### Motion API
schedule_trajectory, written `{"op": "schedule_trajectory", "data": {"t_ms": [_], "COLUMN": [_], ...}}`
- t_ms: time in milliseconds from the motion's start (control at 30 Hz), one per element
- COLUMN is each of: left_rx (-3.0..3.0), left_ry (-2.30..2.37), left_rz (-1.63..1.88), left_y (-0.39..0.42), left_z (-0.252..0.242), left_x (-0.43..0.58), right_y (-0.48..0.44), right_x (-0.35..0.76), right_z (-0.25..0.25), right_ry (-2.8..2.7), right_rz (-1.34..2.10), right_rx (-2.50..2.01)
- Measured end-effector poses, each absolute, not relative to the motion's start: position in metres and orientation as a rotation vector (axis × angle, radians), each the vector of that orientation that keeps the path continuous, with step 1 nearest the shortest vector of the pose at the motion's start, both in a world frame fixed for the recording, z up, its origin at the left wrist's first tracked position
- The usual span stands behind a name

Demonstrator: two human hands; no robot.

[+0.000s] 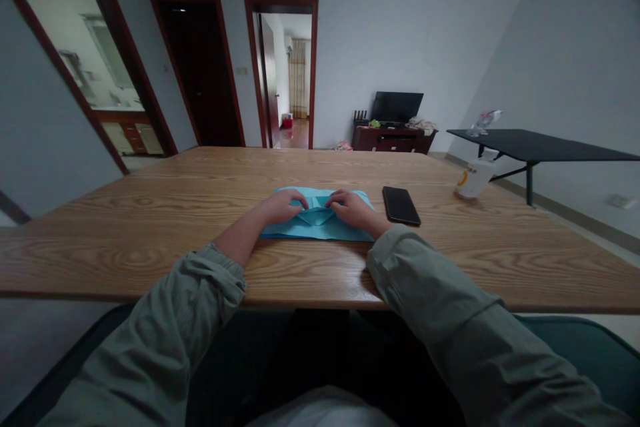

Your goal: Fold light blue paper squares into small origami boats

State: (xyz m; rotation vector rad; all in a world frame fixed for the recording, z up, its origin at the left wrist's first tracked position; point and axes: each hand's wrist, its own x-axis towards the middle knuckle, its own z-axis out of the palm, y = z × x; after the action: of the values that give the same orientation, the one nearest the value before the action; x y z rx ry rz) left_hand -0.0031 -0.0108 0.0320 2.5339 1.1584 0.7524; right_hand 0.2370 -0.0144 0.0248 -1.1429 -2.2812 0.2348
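Note:
A light-blue folded paper (317, 217) lies in front of me, with creased, pointed flaps in its middle. Beneath it spread more flat blue sheets (300, 231), close to the table's near edge. My left hand (286, 206) is closed at the left side of the folded paper, fingers curled onto its upper edge. From the right, my right hand (350, 205) pinches the same upper edge with bent fingers. A narrow gap of paper shows between the two hands. Fingertip contact is partly hidden by the folds.
On the wooden table (310, 273), a black phone (401, 205) lies just right of the paper. A white container (475, 177) stands farther right. Beyond it is a black table (540, 145) with a clear plastic bottle (485, 122). A television (397, 107) sits on a far cabinet.

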Motion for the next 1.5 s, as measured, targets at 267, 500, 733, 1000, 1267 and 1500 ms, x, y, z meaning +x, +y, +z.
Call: {"op": "schedule_trajectory", "data": {"t_ms": [267, 500, 733, 1000, 1267, 1500], "left_rx": [2.584, 2.727, 2.695, 2.702, 2.496, 2.105], "left_ry": [1.313, 1.463, 1.524, 1.493, 1.682, 2.318], "left_rz": [0.584, 0.110, -0.094, -0.090, 0.482, 0.396], "left_y": [-0.018, -0.015, -0.007, -0.007, 0.010, 0.030], "left_z": [0.039, 0.065, 0.073, 0.072, 0.086, 0.056], "left_x": [-0.002, 0.020, 0.039, 0.045, -0.058, -0.180], "right_y": [-0.017, -0.018, -0.017, -0.014, 0.003, 0.021], "right_x": [0.235, 0.232, 0.233, 0.240, 0.289, 0.353], "right_z": [0.027, 0.026, 0.024, 0.025, 0.044, 0.038], "right_ry": [-2.227, -2.257, -2.236, -2.094, -1.840, -1.560], "right_rz": [0.237, 0.228, 0.211, 0.289, 0.141, -0.084], "right_rx": [-1.224, -1.226, -1.118, -1.037, -1.148, -2.012]}}
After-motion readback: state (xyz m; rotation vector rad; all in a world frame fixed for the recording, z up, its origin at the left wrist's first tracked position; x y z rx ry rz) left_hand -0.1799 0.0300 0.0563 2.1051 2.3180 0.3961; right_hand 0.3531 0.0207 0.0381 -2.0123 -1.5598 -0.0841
